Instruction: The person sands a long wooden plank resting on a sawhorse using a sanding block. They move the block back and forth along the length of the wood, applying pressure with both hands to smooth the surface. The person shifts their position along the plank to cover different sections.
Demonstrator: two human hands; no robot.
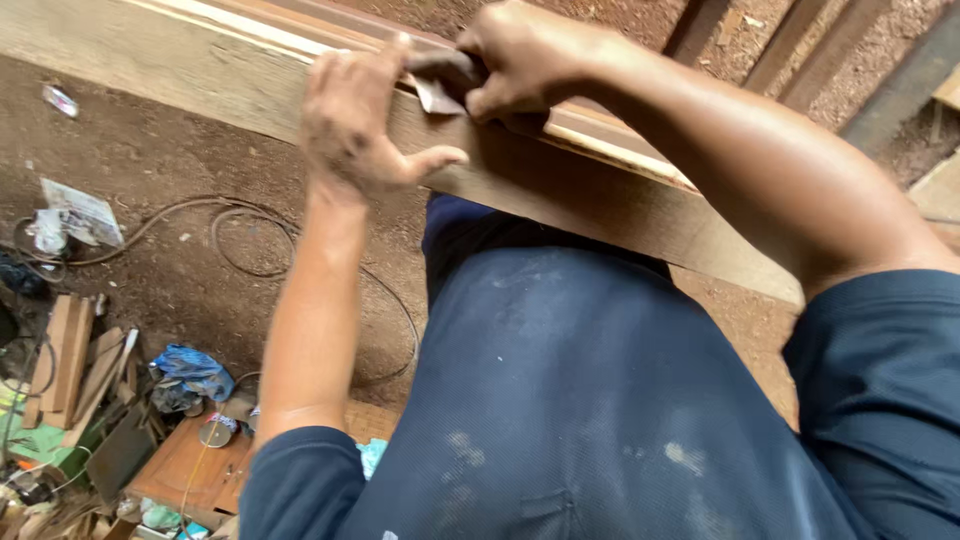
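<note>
Pressing down on a long board (560, 190), the right hand (520, 65) pinches a small bit of sandpaper (440, 92). Its fingers are closed tight on the paper, and the paper lies flat on the top edge of the board. The left hand (350, 120) is just beside it. This hand holds nothing. Its fingers lie over the top of the board and its thumb sticks out along the front face, so it grips the board to keep it in place.

The board runs slanting across the view, from the top left down to the right, in front of the person's dark blue shirt (600, 400). Its front face looks plain and brown. A pale strip runs along the top edge. I think the rubbing is partly done at most, since the paper touches only one small spot and the rest of the long edge lies bare on both sides. I cannot tell which parts are smooth yet.

Below the board is a dirt floor (150, 160) with a thin cable (250, 240) looping over it. Well apart from the hands, at the bottom left, lie wood scraps (70, 360), a blue rag (195, 370) and a low wood box (190, 465).
</note>
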